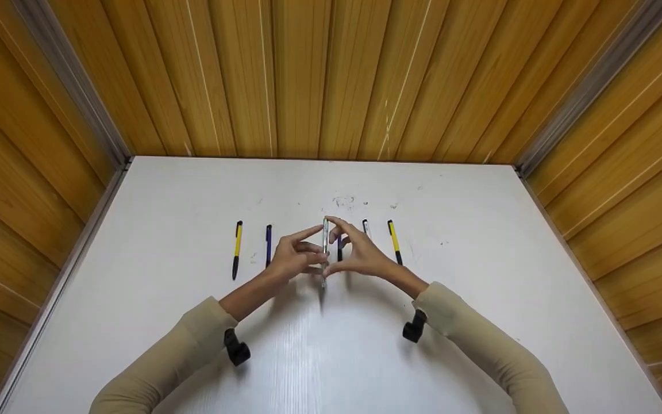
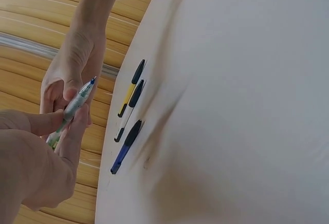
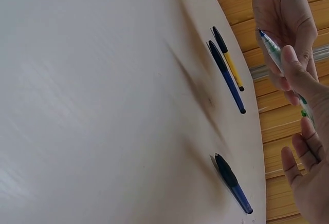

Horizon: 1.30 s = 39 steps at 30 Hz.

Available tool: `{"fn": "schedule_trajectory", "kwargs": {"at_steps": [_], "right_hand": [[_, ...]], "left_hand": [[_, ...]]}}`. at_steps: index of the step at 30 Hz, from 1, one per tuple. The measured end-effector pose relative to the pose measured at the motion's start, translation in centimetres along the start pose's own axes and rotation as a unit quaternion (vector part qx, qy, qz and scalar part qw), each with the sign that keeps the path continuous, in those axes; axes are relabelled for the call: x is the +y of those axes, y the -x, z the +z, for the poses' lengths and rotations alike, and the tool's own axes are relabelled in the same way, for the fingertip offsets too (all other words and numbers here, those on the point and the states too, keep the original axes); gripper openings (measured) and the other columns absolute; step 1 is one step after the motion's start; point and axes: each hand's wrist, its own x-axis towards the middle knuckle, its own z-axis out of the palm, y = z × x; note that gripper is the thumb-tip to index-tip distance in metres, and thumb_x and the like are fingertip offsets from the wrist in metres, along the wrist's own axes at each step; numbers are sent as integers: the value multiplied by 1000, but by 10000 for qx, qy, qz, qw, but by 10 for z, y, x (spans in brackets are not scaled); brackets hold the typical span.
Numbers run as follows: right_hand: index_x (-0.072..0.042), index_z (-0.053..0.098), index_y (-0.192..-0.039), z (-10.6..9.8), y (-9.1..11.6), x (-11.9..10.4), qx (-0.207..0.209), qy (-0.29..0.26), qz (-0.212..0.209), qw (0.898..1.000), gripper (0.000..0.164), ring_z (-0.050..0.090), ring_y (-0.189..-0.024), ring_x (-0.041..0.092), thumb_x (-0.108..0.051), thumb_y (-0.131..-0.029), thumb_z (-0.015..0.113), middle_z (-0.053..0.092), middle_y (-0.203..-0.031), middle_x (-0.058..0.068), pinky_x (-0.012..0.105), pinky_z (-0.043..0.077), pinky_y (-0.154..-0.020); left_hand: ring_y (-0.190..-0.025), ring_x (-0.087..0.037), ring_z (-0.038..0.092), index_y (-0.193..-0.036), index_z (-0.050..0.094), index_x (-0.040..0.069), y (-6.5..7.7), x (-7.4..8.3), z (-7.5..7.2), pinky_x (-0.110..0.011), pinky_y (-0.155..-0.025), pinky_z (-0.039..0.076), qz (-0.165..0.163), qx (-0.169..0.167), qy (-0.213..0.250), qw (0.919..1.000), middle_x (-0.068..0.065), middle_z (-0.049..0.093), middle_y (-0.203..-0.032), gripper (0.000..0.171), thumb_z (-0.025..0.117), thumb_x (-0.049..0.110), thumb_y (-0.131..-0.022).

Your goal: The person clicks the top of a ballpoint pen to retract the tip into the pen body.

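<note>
Pen (image 1: 325, 234), clear-bodied, is what we pinch in left hand (image 1: 293, 256) and right hand (image 1: 364, 253); left of it lie two pens (image 1: 238, 244), right of it three more pens (image 1: 393, 236).

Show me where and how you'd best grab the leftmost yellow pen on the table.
Probably around mid-barrel, pinching the yellow pen by its two long sides from above: it lies flat, slim and straight, with bare white table on either side for finger and thumb.

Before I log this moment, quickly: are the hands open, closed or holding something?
Left hand: closed, pinching the clear pen.
Right hand: closed, holding the same clear pen.
</note>
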Motion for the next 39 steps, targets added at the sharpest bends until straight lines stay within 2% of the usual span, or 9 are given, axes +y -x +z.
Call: {"fn": "schedule_trajectory", "kwargs": {"at_steps": [4,9,14,17,23,28,32,39], "right_hand": [[1,28,-159,1,-1,-1,-17,-58,-55,10000,116,57,-106,35,-6,-65,96,61,-111,21,57,53,-92],[5,15,-161,2,0,-7,-160,-111,-31,9998,124,55,-103,43,1,-65,94,59,-110,30,64,52,-90],[10,14,-159,1,3,-20,-379,-302,51,9988,120,53,-102,51,3,-68,92,57,-110,36,70,49,-92],[9,13,-159,1,2,-17,-446,-380,64,9983,120,53,-104,51,3,-68,91,56,-110,38,70,49,-93],[1,13,-162,3,2,2,-438,-235,152,9986,123,55,-103,38,0,-69,92,60,-113,32,65,52,-96],[-2,14,-163,1,2,6,-472,-377,122,9981,121,56,-106,43,-5,-71,92,61,-113,26,63,53,-96],[-2,15,-163,-1,2,6,-487,-340,97,9982,117,58,-109,40,-8,-74,92,61,-114,22,62,55,-93],[1,21,-161,-8,3,9,-417,-305,182,9985,100,59,-111,45,-9,-84,84,61,-116,27,59,57,-93]], "left_hand": [[-84,-16,74,-152,48,10,-1,0,0,-41,-79,67,47,42,-53,10000,-8,70,-94,70,68,-11,-89],[-85,-15,73,-153,47,9,0,-4,-1,-41,-81,67,93,-62,-46,9999,-11,72,-98,70,67,-11,-89],[-86,-15,73,-154,45,9,0,-10,-3,-39,-82,67,75,-161,-39,9998,-11,71,-99,71,66,-11,-90],[-86,-15,73,-154,44,8,0,-12,-3,-39,-81,67,125,-186,-111,9997,-13,71,-101,70,66,-10,-90],[-84,-15,73,-154,44,8,0,-12,-5,-39,-81,67,186,-217,-203,9994,-16,70,-103,72,67,-10,-89],[-84,-14,73,-154,44,6,0,-11,-4,-39,-79,67,294,-214,-349,9987,-17,72,-103,71,69,-10,-89],[-83,-14,74,-153,45,4,0,-10,-4,-40,-79,67,356,-219,-364,9985,-20,72,-103,71,70,-11,-88],[-81,-15,74,-152,47,5,0,-9,-5,-39,-77,67,336,-87,-478,9983,-21,73,-101,70,70,-10,-88]]}}
